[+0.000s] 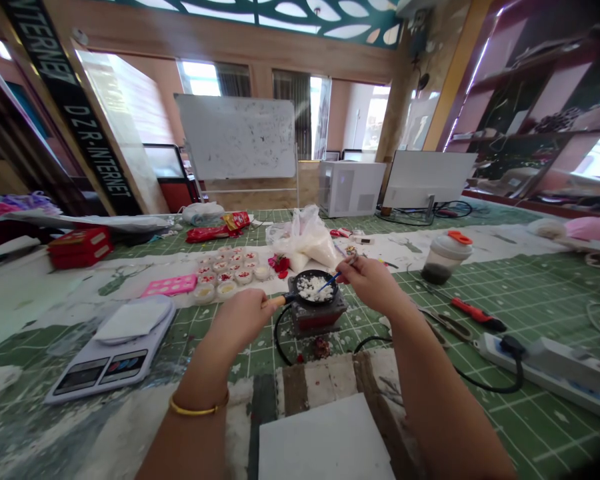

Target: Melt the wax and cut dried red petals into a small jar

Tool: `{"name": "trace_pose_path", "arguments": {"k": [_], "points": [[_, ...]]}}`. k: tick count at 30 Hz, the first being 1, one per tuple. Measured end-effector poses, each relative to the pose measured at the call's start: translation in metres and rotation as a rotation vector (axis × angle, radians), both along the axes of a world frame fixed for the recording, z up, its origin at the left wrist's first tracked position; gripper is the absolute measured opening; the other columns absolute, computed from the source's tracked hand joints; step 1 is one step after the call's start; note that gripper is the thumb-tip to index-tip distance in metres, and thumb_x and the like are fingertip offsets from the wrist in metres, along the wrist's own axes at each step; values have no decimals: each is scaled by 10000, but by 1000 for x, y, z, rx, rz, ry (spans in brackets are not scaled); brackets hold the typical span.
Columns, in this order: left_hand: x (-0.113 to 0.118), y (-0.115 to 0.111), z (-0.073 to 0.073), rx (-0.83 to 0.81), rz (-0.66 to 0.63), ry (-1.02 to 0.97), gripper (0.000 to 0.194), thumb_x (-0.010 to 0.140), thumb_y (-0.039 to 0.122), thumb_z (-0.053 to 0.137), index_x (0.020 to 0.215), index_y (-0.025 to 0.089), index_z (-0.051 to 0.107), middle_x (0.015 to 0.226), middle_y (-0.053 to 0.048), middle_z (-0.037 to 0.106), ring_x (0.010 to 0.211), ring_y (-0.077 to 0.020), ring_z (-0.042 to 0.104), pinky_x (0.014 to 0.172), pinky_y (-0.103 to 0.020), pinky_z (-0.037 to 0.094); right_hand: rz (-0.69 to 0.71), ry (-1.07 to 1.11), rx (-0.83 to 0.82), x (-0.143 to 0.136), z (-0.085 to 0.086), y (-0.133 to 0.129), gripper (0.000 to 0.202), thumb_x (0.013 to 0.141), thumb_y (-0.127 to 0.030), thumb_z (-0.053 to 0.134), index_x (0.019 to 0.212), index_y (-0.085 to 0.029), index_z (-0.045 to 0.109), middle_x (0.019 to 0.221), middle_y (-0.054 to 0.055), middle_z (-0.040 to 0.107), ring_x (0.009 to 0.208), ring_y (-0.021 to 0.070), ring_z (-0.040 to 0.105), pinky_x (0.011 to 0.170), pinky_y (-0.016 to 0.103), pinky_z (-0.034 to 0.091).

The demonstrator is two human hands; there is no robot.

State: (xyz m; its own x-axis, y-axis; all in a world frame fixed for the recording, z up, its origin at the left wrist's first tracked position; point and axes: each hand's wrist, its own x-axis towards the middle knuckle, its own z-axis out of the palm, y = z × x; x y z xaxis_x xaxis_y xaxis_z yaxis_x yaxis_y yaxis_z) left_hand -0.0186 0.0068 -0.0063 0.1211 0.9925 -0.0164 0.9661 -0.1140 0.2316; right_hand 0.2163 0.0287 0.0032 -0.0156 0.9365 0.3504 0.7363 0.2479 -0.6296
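My left hand (245,315) is closed around the wooden handle (277,301) of a small black frying pan (300,299). The pan sits on a small dark hot plate (320,318) with a cable. White chunks (312,287), perhaps wax, lie in the pan. In my right hand (366,280) is a thin blue stick (332,279), its lower end among the chunks. Behind the pan stand clear plastic bags (314,240) of white granules, beside red dried flowers (281,264). Several small cups (243,275) with white and red contents stand to the left.
Left are a kitchen scale (117,347), a pink mould (170,285) and a red box (80,247). Right are a lidded shaker cup (445,257), a red-handled tool (477,315), scissors (447,325) and a power strip (555,370). A white board (325,440) lies in front.
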Motion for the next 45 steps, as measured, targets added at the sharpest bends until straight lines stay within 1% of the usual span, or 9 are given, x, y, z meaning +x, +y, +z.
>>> {"name": "trace_pose_path", "arguments": {"k": [6,14,18,24,32,36,40,42,45], "points": [[-1,4,-2,20,43,-3,389,787,471,354,643,178,565,659,-71,604,586,-182,527,486,-261,241,-53,111,16,2,-6,9,284,820,-354,446,706,-169,629,742,50,686,711,165,589,646,255,373],[-6,9,-6,43,61,-91,342,764,457,406,698,189,608,691,-62,621,617,-197,541,501,-262,286,27,392,-145,15,-28,37,256,756,-370,499,745,-150,627,710,48,683,565,112,565,531,216,423],[-14,13,-11,48,32,-191,412,742,550,416,745,190,615,683,-37,622,606,-182,543,488,-247,307,15,479,-233,25,-45,46,248,718,-363,548,621,-137,577,548,23,597,431,74,449,427,204,355],[-21,16,-14,57,34,-297,354,710,492,493,696,174,648,581,-8,606,538,-159,534,454,-233,304,23,482,-363,34,-61,39,404,687,-520,583,548,-145,531,365,-43,412,357,58,322,361,203,230],[-46,43,-4,281,274,-293,500,846,485,300,1000,110,592,892,-67,668,770,-165,606,603,-228,442,116,510,-540,36,-66,37,463,683,-625,536,624,-168,497,415,-73,359,372,58,301,373,203,229],[-62,82,1,314,335,-147,445,895,417,301,1065,83,542,979,-106,627,838,-178,598,675,-289,481,186,431,-626,46,-56,13,438,686,-580,577,599,-157,505,413,-59,390,385,55,299,389,201,204],[-63,123,-1,269,213,58,328,841,324,510,1130,170,518,1158,-82,539,981,-202,552,817,-416,468,306,202,-658,66,-44,-38,398,741,-546,545,616,-173,483,482,-43,445,442,65,324,438,203,241],[-59,143,-7,224,116,159,350,839,314,515,1159,172,501,1194,-88,516,1016,-215,535,840,-438,458,312,149,-687,78,-49,-68,386,761,-550,513,640,-184,510,526,-22,476,485,89,385,466,213,290],[-52,169,-20,129,-7,288,347,841,313,511,1155,164,502,1177,-88,527,999,-211,544,828,-432,466,284,111,-715,92,-79,-112,402,753,-589,468,610,-220,541,534,12,508,491,129,443,468,243,339]]}}
